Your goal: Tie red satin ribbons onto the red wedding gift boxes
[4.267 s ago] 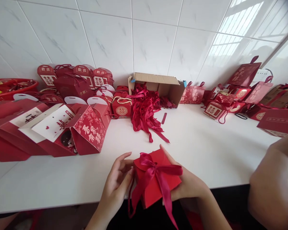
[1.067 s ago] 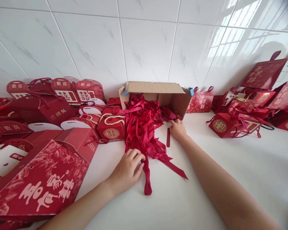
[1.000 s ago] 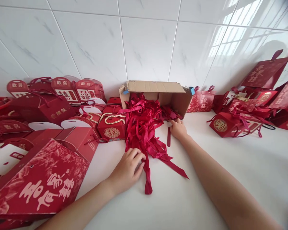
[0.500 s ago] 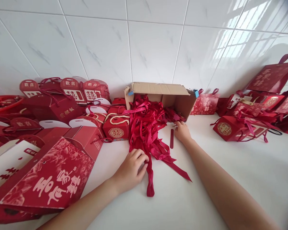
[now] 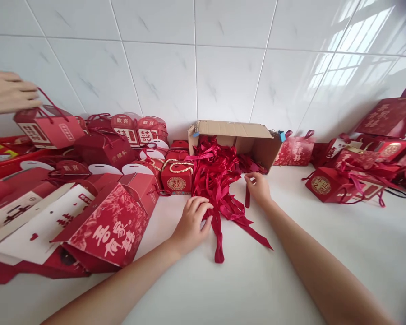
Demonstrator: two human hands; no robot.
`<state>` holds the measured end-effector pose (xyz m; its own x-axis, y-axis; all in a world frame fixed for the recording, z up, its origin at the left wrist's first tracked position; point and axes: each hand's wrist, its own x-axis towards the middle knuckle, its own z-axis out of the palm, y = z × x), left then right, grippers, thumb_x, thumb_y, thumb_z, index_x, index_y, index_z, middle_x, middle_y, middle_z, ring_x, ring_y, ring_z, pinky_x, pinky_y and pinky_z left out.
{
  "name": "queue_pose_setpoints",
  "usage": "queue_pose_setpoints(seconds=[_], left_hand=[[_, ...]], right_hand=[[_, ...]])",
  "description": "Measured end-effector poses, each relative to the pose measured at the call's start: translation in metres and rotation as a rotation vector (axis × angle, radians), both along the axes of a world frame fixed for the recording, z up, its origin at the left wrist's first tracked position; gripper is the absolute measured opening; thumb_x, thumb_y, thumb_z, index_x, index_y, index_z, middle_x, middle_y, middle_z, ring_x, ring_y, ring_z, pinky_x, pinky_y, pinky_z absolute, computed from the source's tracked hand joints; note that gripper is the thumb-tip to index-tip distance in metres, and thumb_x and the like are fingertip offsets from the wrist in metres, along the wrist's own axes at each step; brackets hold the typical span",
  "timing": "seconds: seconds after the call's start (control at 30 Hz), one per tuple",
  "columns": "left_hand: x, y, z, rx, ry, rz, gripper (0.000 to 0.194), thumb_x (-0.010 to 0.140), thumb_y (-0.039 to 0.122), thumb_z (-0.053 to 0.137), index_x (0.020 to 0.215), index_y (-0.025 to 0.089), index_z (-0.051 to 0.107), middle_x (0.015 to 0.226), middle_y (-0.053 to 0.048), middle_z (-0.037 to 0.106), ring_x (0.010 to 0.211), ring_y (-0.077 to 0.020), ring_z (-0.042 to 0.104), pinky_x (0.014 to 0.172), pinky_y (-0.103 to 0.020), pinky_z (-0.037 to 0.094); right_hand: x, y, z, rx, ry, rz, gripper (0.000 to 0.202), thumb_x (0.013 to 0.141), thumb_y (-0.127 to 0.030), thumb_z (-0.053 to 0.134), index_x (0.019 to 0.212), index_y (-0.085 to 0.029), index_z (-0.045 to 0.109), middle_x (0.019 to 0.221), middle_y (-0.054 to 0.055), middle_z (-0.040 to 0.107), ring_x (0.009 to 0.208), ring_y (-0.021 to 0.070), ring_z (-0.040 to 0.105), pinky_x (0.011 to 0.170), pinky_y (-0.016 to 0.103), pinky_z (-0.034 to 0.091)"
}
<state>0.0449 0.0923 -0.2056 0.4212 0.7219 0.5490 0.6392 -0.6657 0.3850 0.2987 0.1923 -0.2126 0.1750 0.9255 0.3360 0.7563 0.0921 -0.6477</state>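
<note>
A heap of dark red ribbons [image 5: 219, 180] spills from an open cardboard box [image 5: 237, 130] lying on its side against the wall. My left hand [image 5: 194, 223] is at the heap's left front edge, fingers curved and thumb apart, with nothing seen between them. My right hand [image 5: 257, 186] is right of the heap, thumb and finger at the top of a short flat red strip [image 5: 247, 197] that lies on the white table [image 5: 257, 289]. Two ribbon ends stretch toward the front from the heap.
Red gift boxes [image 5: 117, 225] with white lettering crowd the left side. A small red box [image 5: 177, 177] with gold cord stands beside the ribbons. More red boxes [image 5: 331, 184] are stacked at the right. Another person's hand [image 5: 11, 92] holds a corded box [image 5: 50, 128] at far left.
Another person's hand with a corded red box has come into view at the left. The view has shifted left. My right hand has moved slightly nearer, onto the strip.
</note>
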Motion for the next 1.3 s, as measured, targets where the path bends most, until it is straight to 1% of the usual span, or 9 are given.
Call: queue_pose_setpoints(seconds=[0.1, 0.2, 0.27, 0.33, 0.43, 0.63, 0.9, 1.07, 1.3], left_hand=[[-0.001, 0.001, -0.001, 0.077, -0.069, 0.066, 0.030, 0.089, 0.012, 0.045, 0.118, 0.020, 0.048, 0.117, -0.011, 0.053, 0.115, -0.0271, 0.045, 0.099, -0.052, 0.041], [-0.001, 0.000, -0.001, 0.131, -0.081, 0.010, 0.039, 0.089, 0.015, 0.048, 0.127, 0.021, 0.042, 0.122, -0.011, 0.053, 0.119, -0.0268, 0.045, 0.101, -0.052, 0.041], [0.000, -0.003, -0.001, 0.158, -0.074, -0.063, 0.041, 0.089, 0.015, 0.051, 0.128, 0.020, 0.043, 0.122, -0.010, 0.055, 0.121, -0.0259, 0.045, 0.103, -0.049, 0.042], [0.001, -0.004, -0.002, 0.178, -0.073, -0.118, 0.037, 0.089, 0.014, 0.050, 0.126, 0.020, 0.048, 0.120, -0.009, 0.059, 0.120, -0.0241, 0.047, 0.102, -0.045, 0.044], [-0.002, -0.004, -0.002, 0.190, -0.092, -0.143, 0.031, 0.091, 0.014, 0.048, 0.121, 0.020, 0.054, 0.111, -0.008, 0.063, 0.111, -0.0207, 0.054, 0.096, -0.039, 0.049], [-0.004, -0.001, -0.002, 0.174, -0.150, -0.078, 0.018, 0.090, 0.017, 0.052, 0.105, 0.018, 0.062, 0.094, -0.007, 0.068, 0.090, -0.0178, 0.063, 0.080, -0.033, 0.055], [-0.002, 0.002, -0.004, 0.169, -0.199, 0.002, 0.007, 0.087, 0.020, 0.056, 0.087, 0.020, 0.063, 0.083, -0.004, 0.068, 0.080, -0.0176, 0.063, 0.073, -0.030, 0.053], [-0.003, 0.002, -0.002, 0.165, -0.161, 0.051, 0.010, 0.086, 0.020, 0.056, 0.076, 0.020, 0.060, 0.075, -0.003, 0.066, 0.076, -0.0192, 0.060, 0.071, -0.032, 0.049], [-0.001, -0.001, 0.003, 0.146, -0.089, 0.092, 0.017, 0.086, 0.020, 0.052, 0.069, 0.020, 0.055, 0.068, -0.002, 0.062, 0.069, -0.0195, 0.057, 0.067, -0.032, 0.043]], right_hand=[[-0.028, -0.026, 0.005, 0.028, 0.121, 0.218, 0.019, 0.092, -0.031, 0.056, 0.097, -0.014, 0.063, 0.098, 0.005, 0.065, 0.085, 0.0164, 0.062, 0.079, 0.035, 0.051], [-0.053, -0.061, 0.008, 0.011, 0.246, 0.411, 0.019, 0.088, -0.035, 0.056, 0.088, -0.018, 0.066, 0.088, 0.004, 0.067, 0.079, 0.0166, 0.061, 0.073, 0.030, 0.049], [-0.066, -0.082, 0.009, -0.022, 0.334, 0.504, 0.024, 0.086, -0.040, 0.056, 0.086, -0.018, 0.066, 0.085, 0.004, 0.067, 0.078, 0.0175, 0.060, 0.072, 0.030, 0.048], [-0.077, -0.096, 0.010, -0.063, 0.419, 0.585, 0.028, 0.084, -0.044, 0.057, 0.083, -0.018, 0.066, 0.082, 0.004, 0.067, 0.077, 0.0176, 0.059, 0.071, 0.030, 0.047], [-0.085, -0.102, 0.010, -0.131, 0.551, 0.662, 0.034, 0.082, -0.049, 0.058, 0.080, -0.016, 0.065, 0.077, 0.003, 0.065, 0.071, 0.0157, 0.057, 0.067, 0.029, 0.046], [-0.081, -0.093, 0.004, -0.271, 0.750, 0.703, 0.041, 0.076, -0.055, 0.064, 0.076, -0.014, 0.066, 0.061, -0.001, 0.055, 0.056, 0.0103, 0.047, 0.057, 0.026, 0.039], [-0.079, -0.089, 0.001, -0.318, 0.843, 0.671, 0.042, 0.069, -0.054, 0.071, 0.077, -0.013, 0.070, 0.063, 0.000, 0.057, 0.060, 0.0109, 0.048, 0.057, 0.026, 0.039], [-0.083, -0.089, 0.001, -0.293, 0.843, 0.637, 0.042, 0.066, -0.054, 0.073, 0.074, -0.014, 0.069, 0.063, 0.000, 0.058, 0.060, 0.0109, 0.048, 0.057, 0.026, 0.040], [-0.088, -0.094, 0.002, -0.248, 0.834, 0.613, 0.040, 0.067, -0.054, 0.071, 0.073, -0.015, 0.064, 0.063, -0.001, 0.057, 0.057, 0.0101, 0.049, 0.054, 0.024, 0.041]])
